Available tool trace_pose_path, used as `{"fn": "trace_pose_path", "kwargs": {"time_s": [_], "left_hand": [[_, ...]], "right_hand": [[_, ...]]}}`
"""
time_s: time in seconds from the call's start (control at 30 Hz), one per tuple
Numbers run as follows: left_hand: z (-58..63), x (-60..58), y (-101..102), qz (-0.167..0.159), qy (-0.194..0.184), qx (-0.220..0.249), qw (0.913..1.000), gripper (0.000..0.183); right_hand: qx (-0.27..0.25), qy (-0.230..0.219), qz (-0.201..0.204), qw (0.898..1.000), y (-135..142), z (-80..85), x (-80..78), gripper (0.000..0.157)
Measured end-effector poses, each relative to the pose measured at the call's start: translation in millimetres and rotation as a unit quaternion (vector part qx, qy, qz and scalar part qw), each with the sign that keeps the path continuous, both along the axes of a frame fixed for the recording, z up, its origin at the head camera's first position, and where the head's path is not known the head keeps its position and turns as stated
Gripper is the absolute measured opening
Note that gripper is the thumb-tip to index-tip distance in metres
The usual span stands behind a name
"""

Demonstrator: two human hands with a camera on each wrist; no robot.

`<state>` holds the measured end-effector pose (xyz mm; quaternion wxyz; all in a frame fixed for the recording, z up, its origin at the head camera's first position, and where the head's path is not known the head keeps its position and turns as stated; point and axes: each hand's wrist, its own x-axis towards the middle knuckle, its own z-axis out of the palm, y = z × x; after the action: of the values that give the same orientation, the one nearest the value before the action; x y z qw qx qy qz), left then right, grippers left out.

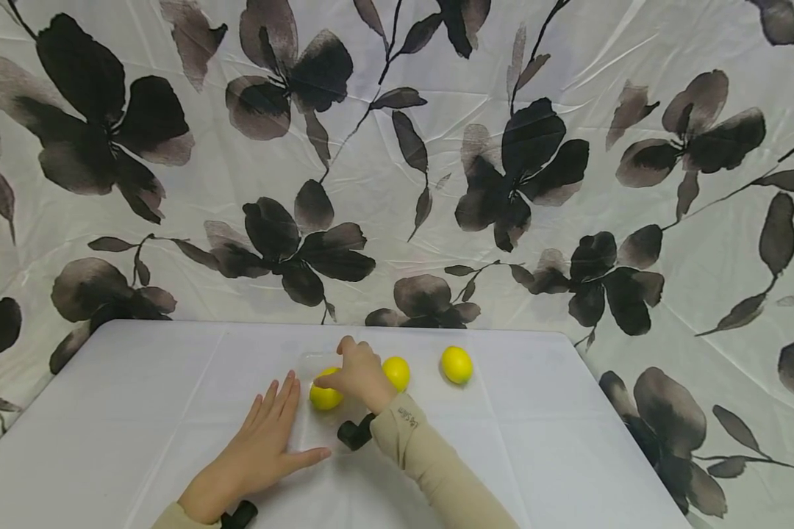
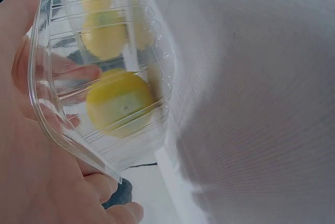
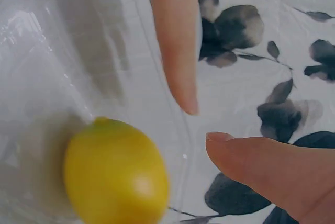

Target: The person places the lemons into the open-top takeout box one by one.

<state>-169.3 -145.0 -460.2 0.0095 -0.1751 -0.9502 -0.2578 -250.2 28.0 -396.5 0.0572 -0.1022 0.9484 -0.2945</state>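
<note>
A clear plastic container [image 2: 44, 77] with ribbed walls stands on the table, hard to make out from the head view. Inside it sits a yellow lemon [image 3: 116, 174], seen in the head view partly behind my right hand [image 1: 359, 373]. That hand is over the container, its thumb and a finger spread apart near the rim with nothing between them in the right wrist view. My left hand [image 1: 258, 448] lies along the container's left side, fingers straight and right at its wall. Just right of my right hand is a second lemon [image 1: 397, 372], partly covered by it.
A third lemon [image 1: 456, 365] lies on the white tabletop [image 1: 542, 441], farther right. Behind the table's far edge hangs a white cloth [image 1: 423, 213] with dark flowers. Dark wrist cameras [image 1: 353, 435] sit under both wrists.
</note>
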Motion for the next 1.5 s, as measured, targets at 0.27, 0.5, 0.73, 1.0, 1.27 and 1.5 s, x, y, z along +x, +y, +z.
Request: {"fn": "trace_pose_path", "kwargs": {"time_s": [0.27,0.5,0.73,1.0,1.27,1.5], "left_hand": [[0.6,0.3,0,0.003,-0.002,-0.006,1.0,0.123],[-0.4,-0.6,-1,0.007,-0.01,-0.012,0.9999,0.125],[-1.5,-1.5,0,0.011,-0.018,-0.011,0.9997,0.124],[-1.7,-0.3,1,0.01,-0.014,-0.01,0.9998,0.125],[-0.5,0.6,0,0.008,-0.012,-0.007,0.9999,0.124],[0.9,0.8,1,0.006,-0.014,-0.009,0.9998,0.123]], "right_hand": [[-0.013,-0.01,0.003,1.0,18,9.6,-2.1,0.059],[-0.077,-0.001,-0.001,0.997,40,6.7,-5.4,0.05],[-0.186,0.036,-0.015,0.982,68,-3.0,-13.0,0.04],[-0.322,0.085,-0.061,0.941,99,-36.5,-18.0,0.04],[-0.416,0.025,-0.045,0.908,118,-66.5,-16.5,0.054],[-0.381,0.005,-0.005,0.924,121,-97.5,-18.3,0.069]]}}
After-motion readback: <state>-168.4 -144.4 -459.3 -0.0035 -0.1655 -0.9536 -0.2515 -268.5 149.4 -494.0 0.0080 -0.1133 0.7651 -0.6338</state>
